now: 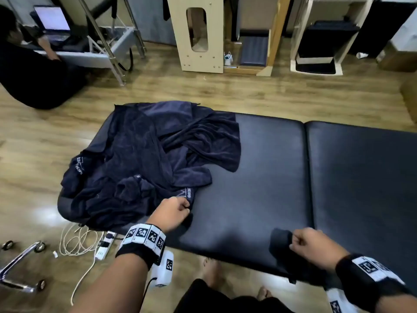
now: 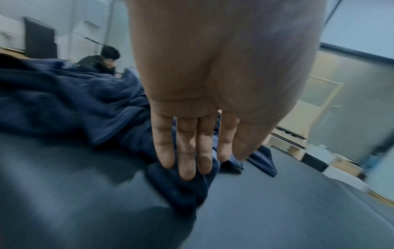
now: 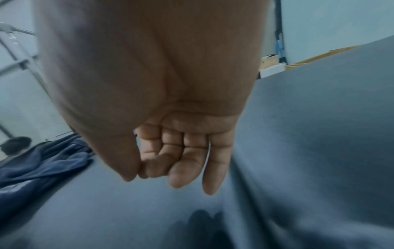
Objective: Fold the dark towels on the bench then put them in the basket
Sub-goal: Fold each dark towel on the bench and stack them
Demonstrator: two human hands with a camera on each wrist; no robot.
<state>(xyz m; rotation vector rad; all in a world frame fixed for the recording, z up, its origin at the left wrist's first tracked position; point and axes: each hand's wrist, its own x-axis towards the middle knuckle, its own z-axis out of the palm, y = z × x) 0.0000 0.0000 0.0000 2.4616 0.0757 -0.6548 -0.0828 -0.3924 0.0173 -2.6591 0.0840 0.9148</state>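
Dark towels (image 1: 146,150) are heaped on the left end of the tabletop (image 1: 270,177). A corner is touched by flat fingers of the left hand (image 1: 172,213). The right hand (image 1: 313,247) is loosely curled and empty. If pulled, the tangled heap could be dragged off.

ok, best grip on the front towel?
The near corner of the towel with the printed strip, from the bare side of the bench: it lies flat and free at the outer edge, by the left hand; the rest is bunched.

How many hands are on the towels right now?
1. The left hand touches the near corner of the towels; the right hand hangs over bare bench, apart from them.
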